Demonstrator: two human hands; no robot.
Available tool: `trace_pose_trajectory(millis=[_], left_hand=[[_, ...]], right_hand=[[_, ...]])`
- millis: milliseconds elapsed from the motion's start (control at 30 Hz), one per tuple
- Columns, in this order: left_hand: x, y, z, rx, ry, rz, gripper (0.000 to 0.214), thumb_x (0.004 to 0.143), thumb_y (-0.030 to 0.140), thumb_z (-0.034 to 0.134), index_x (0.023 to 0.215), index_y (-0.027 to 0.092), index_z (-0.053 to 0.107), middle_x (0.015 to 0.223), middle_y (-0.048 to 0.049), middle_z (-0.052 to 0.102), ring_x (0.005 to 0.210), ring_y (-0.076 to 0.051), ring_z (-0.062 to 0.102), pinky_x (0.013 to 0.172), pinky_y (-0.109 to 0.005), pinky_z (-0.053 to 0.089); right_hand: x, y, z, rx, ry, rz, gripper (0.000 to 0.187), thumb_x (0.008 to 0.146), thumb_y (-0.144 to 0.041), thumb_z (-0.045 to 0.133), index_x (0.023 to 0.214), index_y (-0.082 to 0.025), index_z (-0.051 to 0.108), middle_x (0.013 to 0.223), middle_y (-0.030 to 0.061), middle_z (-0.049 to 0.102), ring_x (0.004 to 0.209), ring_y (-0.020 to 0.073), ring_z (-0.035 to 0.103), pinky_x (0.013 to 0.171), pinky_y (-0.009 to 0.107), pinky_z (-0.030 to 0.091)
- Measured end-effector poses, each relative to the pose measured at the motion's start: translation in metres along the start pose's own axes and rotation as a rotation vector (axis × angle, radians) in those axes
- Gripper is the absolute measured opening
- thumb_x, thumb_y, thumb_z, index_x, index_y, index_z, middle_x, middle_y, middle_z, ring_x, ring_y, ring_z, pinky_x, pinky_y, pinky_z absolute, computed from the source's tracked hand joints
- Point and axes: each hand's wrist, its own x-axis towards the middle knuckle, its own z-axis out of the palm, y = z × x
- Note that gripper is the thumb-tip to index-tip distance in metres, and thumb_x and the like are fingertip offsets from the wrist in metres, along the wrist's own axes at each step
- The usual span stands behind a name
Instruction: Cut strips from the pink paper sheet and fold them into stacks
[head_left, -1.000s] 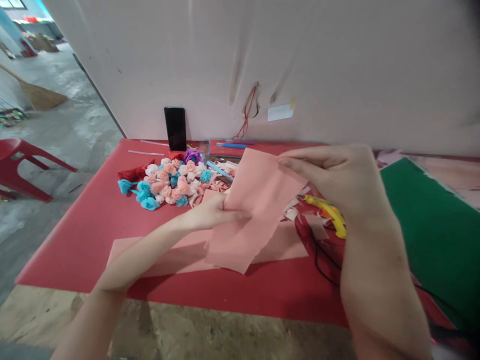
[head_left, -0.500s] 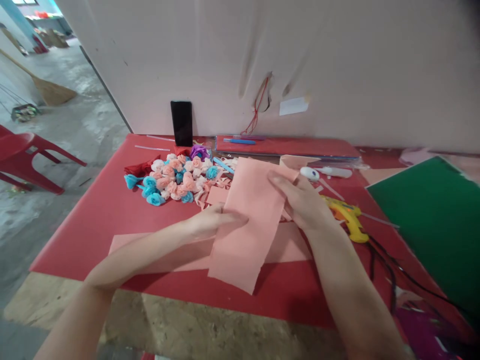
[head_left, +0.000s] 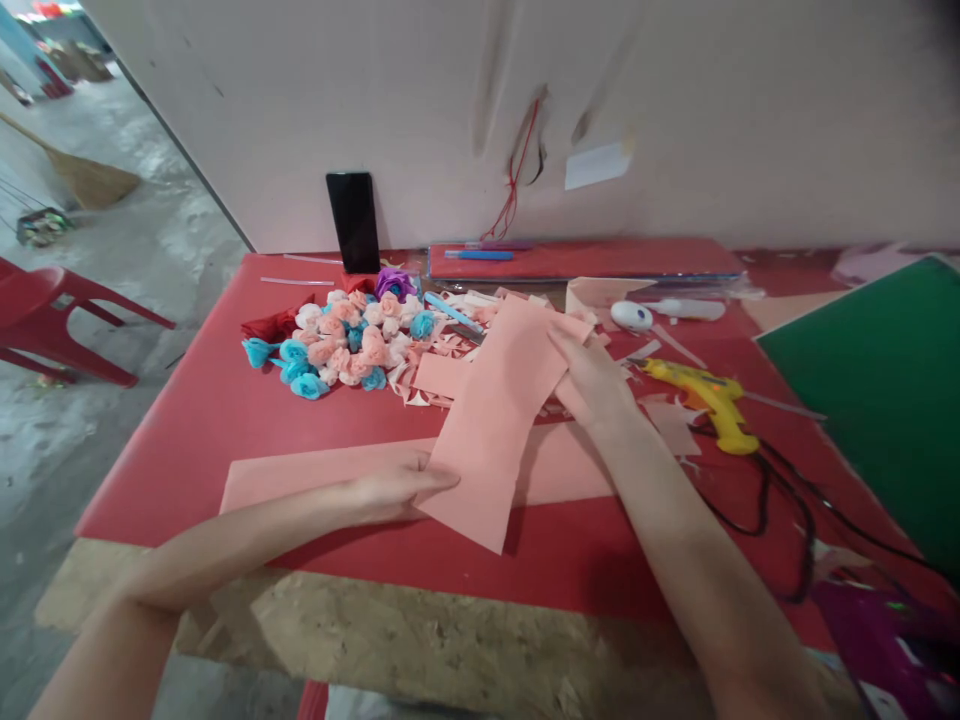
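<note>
Downward along the pink sheet (head_left: 491, 420) has moved my left hand (head_left: 394, 490), now pinching its lower corner; my right hand (head_left: 596, 385) is clamped on its upper side.

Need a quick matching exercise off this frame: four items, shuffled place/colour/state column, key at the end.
Things:
1. Phone
2. Uppermost pink sheet
3. Red seat
4. Glue gun

Descriptions:
A. On the floor, left of the table
B. Yellow, with a dark cord
C. Propped against the pale panel
D. Held by left hand and right hand

Pairs: 1-C, 2-D, 3-A, 4-B
</note>
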Motion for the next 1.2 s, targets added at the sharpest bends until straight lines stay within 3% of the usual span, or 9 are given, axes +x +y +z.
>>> trace_pose_trajectory(millis=[233,300,400,500,567,700,767,967,1200], left_hand=[[-0.001,-0.008,-0.006,0.054,0.076,-0.031,0.028,0.062,0.030,0.078,0.079,0.010,0.069,0.082,-0.0091,0.073,0.078,-0.017,0.068,0.079,-0.025,0.050],[-0.004,-0.006,-0.006,0.101,-0.008,-0.099,0.031,0.065,0.038,0.074,0.080,0.011,0.070,0.083,-0.0089,0.073,0.078,-0.017,0.068,0.077,-0.026,0.051],[-0.018,0.004,-0.008,0.348,-0.258,-0.317,0.045,0.076,0.055,0.058,0.087,0.013,0.070,0.080,-0.0081,0.073,0.074,-0.018,0.069,0.069,-0.028,0.053],[-0.034,0.018,-0.011,0.731,-0.387,-0.399,0.039,0.084,0.050,0.051,0.086,0.016,0.070,0.071,-0.0054,0.073,0.066,-0.016,0.069,0.061,-0.023,0.051],[-0.038,0.024,-0.010,0.988,-0.331,-0.153,0.030,0.087,0.038,0.050,0.086,0.016,0.070,0.077,-0.0058,0.073,0.074,-0.015,0.069,0.066,-0.022,0.052],[-0.030,0.023,-0.007,1.389,-0.290,0.604,0.024,0.091,0.020,0.045,0.099,0.014,0.067,0.106,-0.0086,0.069,0.104,-0.016,0.061,0.091,-0.025,0.046],[-0.023,0.016,-0.009,1.573,-0.319,0.799,0.025,0.092,0.018,0.042,0.104,0.013,0.064,0.108,-0.0088,0.068,0.106,-0.016,0.060,0.094,-0.028,0.044],[-0.017,-0.010,-0.015,2.018,-0.271,0.960,0.021,0.092,0.021,0.044,0.101,0.012,0.060,0.109,-0.0081,0.067,0.098,-0.019,0.062,0.088,-0.030,0.047],[-0.019,-0.014,0.000,2.371,-0.206,1.026,0.024,0.090,0.009,0.040,0.104,0.006,0.059,0.102,-0.0129,0.066,0.085,-0.019,0.063,0.082,-0.033,0.048]], right_hand=[[-0.002,0.005,0.004,-0.012,-0.012,0.017,0.031,0.062,-0.051,0.068,0.078,-0.026,0.060,0.091,0.0031,0.069,0.105,0.0252,0.059,0.084,0.041,0.051],[-0.005,0.007,0.007,-0.021,-0.018,0.041,0.031,0.062,-0.051,0.068,0.079,-0.026,0.060,0.090,0.0036,0.069,0.103,0.0253,0.060,0.083,0.041,0.051],[-0.010,0.013,0.011,-0.041,-0.020,0.072,0.033,0.062,-0.051,0.069,0.081,-0.025,0.061,0.093,0.0039,0.069,0.101,0.0245,0.061,0.084,0.040,0.050],[-0.015,0.022,0.013,-0.068,-0.016,0.091,0.035,0.063,-0.052,0.068,0.083,-0.024,0.060,0.091,0.0031,0.069,0.098,0.0239,0.061,0.082,0.039,0.050],[-0.017,0.029,0.012,-0.091,-0.014,0.110,0.034,0.064,-0.051,0.067,0.083,-0.025,0.059,0.086,0.0026,0.068,0.093,0.0241,0.062,0.077,0.039,0.051],[-0.017,0.035,0.007,-0.130,-0.007,0.130,0.030,0.066,-0.050,0.067,0.080,-0.025,0.058,0.080,0.0020,0.067,0.088,0.0234,0.061,0.072,0.037,0.051],[-0.016,0.036,0.006,-0.142,0.001,0.131,0.030,0.067,-0.049,0.067,0.080,-0.025,0.057,0.079,0.0019,0.066,0.087,0.0229,0.061,0.071,0.036,0.050],[-0.017,0.038,0.007,-0.140,0.040,0.135,0.029,0.069,-0.048,0.064,0.084,-0.024,0.057,0.083,0.0020,0.065,0.090,0.0218,0.060,0.076,0.036,0.048],[-0.020,0.033,0.012,-0.085,0.048,0.131,0.027,0.067,-0.044,0.063,0.085,-0.024,0.060,0.099,0.0019,0.066,0.099,0.0206,0.059,0.086,0.036,0.046]])
